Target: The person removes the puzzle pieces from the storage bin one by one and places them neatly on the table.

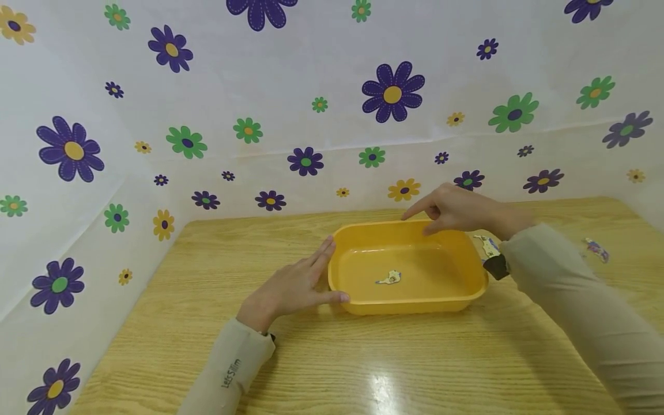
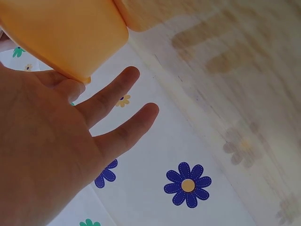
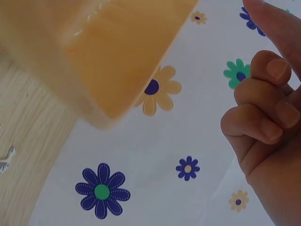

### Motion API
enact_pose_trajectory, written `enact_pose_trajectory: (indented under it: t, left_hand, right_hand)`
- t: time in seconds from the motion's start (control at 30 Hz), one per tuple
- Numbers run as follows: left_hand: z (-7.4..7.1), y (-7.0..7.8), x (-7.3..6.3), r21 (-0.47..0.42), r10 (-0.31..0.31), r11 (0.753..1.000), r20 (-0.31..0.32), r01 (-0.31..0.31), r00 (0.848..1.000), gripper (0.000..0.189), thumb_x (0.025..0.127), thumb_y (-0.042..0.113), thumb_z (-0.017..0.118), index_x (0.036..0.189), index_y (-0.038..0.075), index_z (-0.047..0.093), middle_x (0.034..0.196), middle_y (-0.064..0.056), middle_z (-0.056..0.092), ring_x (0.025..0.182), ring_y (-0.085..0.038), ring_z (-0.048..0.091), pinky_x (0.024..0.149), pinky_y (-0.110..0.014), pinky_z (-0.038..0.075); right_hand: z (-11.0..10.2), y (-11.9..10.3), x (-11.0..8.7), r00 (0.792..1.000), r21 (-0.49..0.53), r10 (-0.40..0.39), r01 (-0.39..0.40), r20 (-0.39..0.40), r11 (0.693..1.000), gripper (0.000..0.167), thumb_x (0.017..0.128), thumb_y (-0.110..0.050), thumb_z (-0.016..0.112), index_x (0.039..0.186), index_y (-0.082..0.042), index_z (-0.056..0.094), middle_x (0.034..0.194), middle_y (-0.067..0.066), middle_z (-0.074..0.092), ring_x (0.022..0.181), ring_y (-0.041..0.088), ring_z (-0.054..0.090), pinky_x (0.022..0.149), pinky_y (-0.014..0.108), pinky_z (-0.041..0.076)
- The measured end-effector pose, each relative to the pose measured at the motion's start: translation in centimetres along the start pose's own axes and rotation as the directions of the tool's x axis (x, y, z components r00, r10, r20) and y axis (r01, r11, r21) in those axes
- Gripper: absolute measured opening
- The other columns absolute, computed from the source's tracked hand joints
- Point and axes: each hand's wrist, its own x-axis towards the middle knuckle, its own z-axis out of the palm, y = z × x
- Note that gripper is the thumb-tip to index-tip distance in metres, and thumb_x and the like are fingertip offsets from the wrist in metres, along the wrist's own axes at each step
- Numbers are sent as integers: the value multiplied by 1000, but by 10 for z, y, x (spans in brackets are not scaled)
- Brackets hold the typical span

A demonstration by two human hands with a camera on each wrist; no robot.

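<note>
A yellow plastic basin (image 1: 410, 308) sits on the wooden table, and a small flat cream-coloured piece with a bluish edge (image 1: 390, 278) lies on its floor. At the basin's left end is my left hand (image 1: 298, 288), fingers extended along the outside and thumb by the front rim. The left wrist view shows those fingers (image 2: 117, 132) straight and spread beside the yellow wall. My right hand (image 1: 456, 208) hovers over the back right rim, index finger extended and thumb apart. In the right wrist view its other fingers (image 3: 254, 96) are curled, with nothing in them.
Just right of the basin, partly behind the right wrist, lies another cream patterned piece (image 1: 487, 246). A further multicoloured piece (image 1: 598, 250) lies farther right on the table (image 1: 415, 357). A white flower-printed sheet (image 1: 290, 75) rises behind and at the left.
</note>
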Motion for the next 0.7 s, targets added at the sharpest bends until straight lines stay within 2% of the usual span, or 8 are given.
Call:
enact_pose_trajectory:
  t: [0.5,0.7]
  left_hand:
    - [0,-1,0,-1,-12,1000,2,12,1000,107,92,70,57,164,11,3,169,1,-5,152,-28,21,120,-48,27]
    - [0,-1,0,14,-1,1000,1,1,1000,107,93,70,55,163,10,3,169,-3,-3,151,-30,22,119,-48,28]
  right_hand:
    - [21,-13,26,991,-44,-5,11,134,999,31,86,-2,79,117,-5,77,59,-8,40,56,10,39,55,24,32]
    - [37,-9,35,980,-16,-21,24,198,1000,29,84,2,77,112,-5,78,57,-8,41,54,7,37,55,23,34]
